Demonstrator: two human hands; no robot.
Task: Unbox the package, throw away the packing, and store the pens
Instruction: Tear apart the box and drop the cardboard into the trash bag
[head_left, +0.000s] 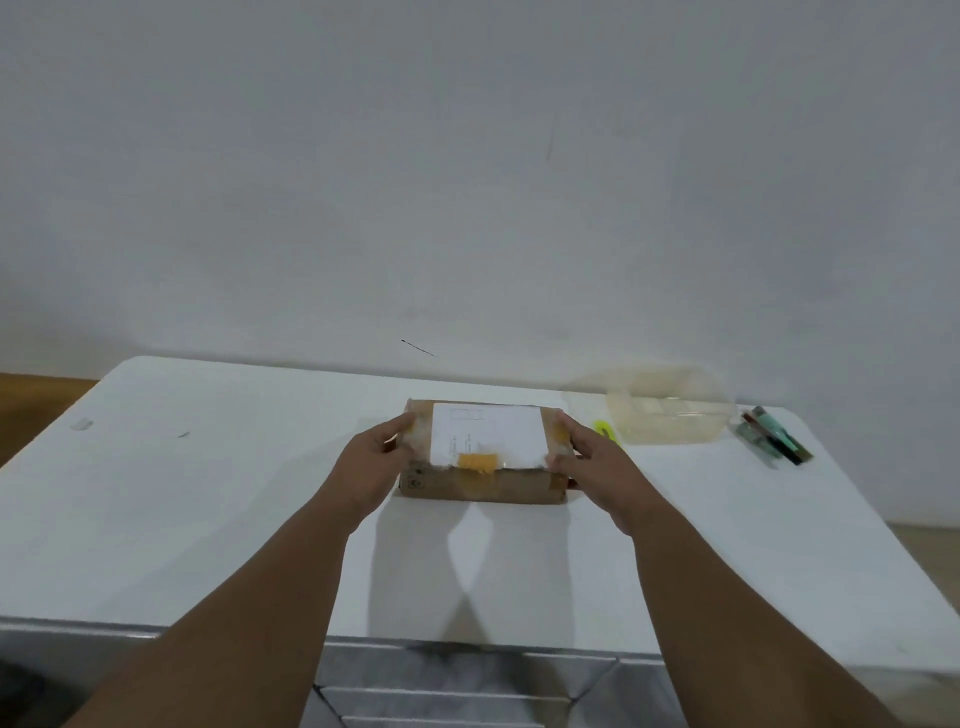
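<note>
A person is standing at a white table (208, 519), holding a taped cardboard package (480, 480) that is lying flat near the middle, its white label (485, 434) facing up. The left hand (371, 465) is clasping its left end and the right hand (597, 467) its right end, fingers curled over the edges. To the right a clear plastic container (670, 413) is sitting, with several pens (776, 439) lying just beyond it.
</note>
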